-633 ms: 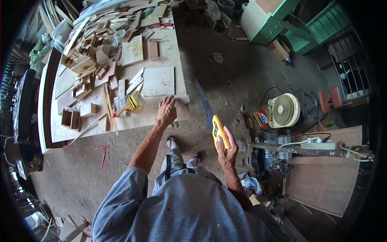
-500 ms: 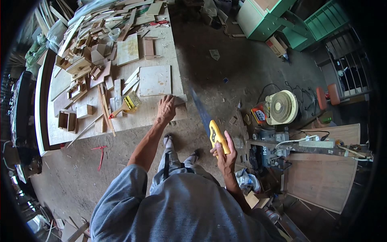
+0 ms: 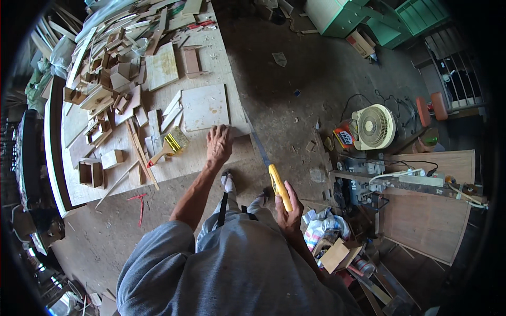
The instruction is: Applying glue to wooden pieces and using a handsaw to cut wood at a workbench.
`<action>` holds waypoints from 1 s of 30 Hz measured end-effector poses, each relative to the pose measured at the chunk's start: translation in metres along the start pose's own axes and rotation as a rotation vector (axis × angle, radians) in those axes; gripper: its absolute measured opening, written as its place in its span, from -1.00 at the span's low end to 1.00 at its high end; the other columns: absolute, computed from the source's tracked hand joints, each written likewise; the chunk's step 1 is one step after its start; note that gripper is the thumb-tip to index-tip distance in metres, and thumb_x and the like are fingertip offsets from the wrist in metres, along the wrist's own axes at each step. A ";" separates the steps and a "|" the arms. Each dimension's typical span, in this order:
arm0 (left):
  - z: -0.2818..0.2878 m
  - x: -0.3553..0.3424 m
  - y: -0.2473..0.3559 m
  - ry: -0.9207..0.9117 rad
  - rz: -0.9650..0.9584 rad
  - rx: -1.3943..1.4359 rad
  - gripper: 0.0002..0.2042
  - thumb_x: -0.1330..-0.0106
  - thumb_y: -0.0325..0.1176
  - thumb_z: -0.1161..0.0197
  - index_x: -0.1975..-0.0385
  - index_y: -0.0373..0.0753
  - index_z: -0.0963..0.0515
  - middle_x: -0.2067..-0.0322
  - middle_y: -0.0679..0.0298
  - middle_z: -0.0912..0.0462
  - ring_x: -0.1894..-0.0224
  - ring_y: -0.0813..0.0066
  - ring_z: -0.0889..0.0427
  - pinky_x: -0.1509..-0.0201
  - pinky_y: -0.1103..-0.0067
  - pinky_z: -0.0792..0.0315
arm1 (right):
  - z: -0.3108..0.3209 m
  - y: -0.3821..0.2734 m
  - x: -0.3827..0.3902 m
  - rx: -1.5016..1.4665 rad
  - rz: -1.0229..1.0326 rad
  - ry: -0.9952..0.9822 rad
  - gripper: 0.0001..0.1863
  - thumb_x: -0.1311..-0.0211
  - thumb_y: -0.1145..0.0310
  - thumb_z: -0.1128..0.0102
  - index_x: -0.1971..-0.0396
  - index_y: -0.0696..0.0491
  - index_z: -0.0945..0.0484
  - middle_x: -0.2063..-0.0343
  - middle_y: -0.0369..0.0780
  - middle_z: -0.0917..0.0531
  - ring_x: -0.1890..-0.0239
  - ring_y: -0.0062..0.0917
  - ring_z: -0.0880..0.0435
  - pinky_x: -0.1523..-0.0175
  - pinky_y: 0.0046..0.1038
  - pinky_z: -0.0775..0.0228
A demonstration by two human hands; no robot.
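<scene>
A wooden workbench [image 3: 238, 108] fills the left side of the scene, its far half heaped with offcuts, strips and small box-like wooden pieces. On the right, a broad brown panel [image 3: 421, 226] lies beneath a long bar, and at the far right stands a green cabinet [image 3: 332, 18]. A cream fan [image 3: 375, 127] sits on the floor to the right, beside a red-and-orange package [image 3: 344, 136]. The handsaw [image 3: 278, 184], with its yellow handle near the person and its thin blade pointing far and slightly left, is angled beside the bench's near right corner; whether the blade touches wood I cannot tell. The person's right hand [image 3: 290, 209] is closed around the near end of that handle. A pale square board [image 3: 205, 107] lies flat on the bench, just beyond the left hand [image 3: 219, 143], which rests back up near the corner, fingers side by side and slightly bent; its underside is hidden, so I cannot tell how firmly it grips. A red tool [image 3: 140, 208] lies on the floor left of the person. To the left hand's left, a paintbrush [image 3: 171, 145] lies on the bench. A short wood piece [image 3: 242, 131] shows right of the left hand's fingertips, near the blade.
</scene>
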State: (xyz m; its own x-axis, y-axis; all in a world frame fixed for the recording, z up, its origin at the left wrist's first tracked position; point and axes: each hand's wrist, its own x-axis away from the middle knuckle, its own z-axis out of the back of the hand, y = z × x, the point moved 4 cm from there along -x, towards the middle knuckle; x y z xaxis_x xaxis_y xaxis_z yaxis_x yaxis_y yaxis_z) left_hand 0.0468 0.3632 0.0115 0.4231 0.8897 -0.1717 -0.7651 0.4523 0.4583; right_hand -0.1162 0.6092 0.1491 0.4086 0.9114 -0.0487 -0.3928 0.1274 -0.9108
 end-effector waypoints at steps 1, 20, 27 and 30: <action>-0.003 0.001 -0.005 -0.020 -0.008 -0.007 -0.47 -0.12 -0.37 -0.32 -0.15 -0.18 -0.40 -0.09 0.11 -0.39 -0.20 0.02 -0.31 -0.23 0.17 -0.24 | -0.002 -0.001 0.002 -0.005 0.011 -0.004 -0.51 -0.37 0.36 -0.11 -0.17 0.36 -0.36 0.00 0.15 -0.58 -0.01 -0.12 -0.65 -0.08 -0.31 -0.50; 0.080 -0.106 -0.076 0.271 0.447 1.030 -0.63 -0.46 -0.10 -0.09 0.24 -0.39 -0.49 0.53 0.38 -0.44 0.54 0.64 -0.37 0.52 0.57 -0.32 | 0.038 -0.018 -0.132 -0.445 -0.156 0.307 -0.56 -0.37 0.28 -0.09 -0.14 0.21 -0.42 0.55 -0.39 -0.43 0.59 -0.77 -0.29 0.48 -0.69 -0.14; 0.121 -0.183 -0.186 0.357 0.681 0.419 -0.69 -0.14 -0.29 -0.06 0.62 -0.48 -0.46 0.66 -0.16 -0.47 0.57 0.10 -0.54 0.40 0.19 -0.37 | 0.057 -0.001 -0.238 -0.437 -0.112 0.178 -0.60 -0.40 0.29 -0.06 -0.12 0.21 -0.45 0.55 -0.39 -0.45 0.61 -0.79 -0.30 0.50 -0.70 -0.14; 0.124 -0.212 -0.205 0.296 0.716 0.286 -0.76 0.03 -0.33 -0.12 0.72 -0.43 -0.48 0.64 -0.21 -0.51 0.53 -0.05 -0.61 0.38 0.20 -0.42 | 0.058 -0.009 -0.278 -0.415 -0.111 0.116 -0.59 -0.41 0.30 -0.07 -0.15 0.21 -0.43 0.51 -0.37 -0.49 0.60 -0.78 -0.32 0.49 -0.71 -0.16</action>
State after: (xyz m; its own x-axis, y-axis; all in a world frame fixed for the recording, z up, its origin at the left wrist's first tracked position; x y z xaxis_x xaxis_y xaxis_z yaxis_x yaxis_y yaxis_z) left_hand 0.1740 0.0741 0.0623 -0.2962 0.9542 0.0420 -0.6311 -0.2285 0.7413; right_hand -0.2736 0.3778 0.1949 0.5289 0.8480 0.0344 0.0128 0.0326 -0.9994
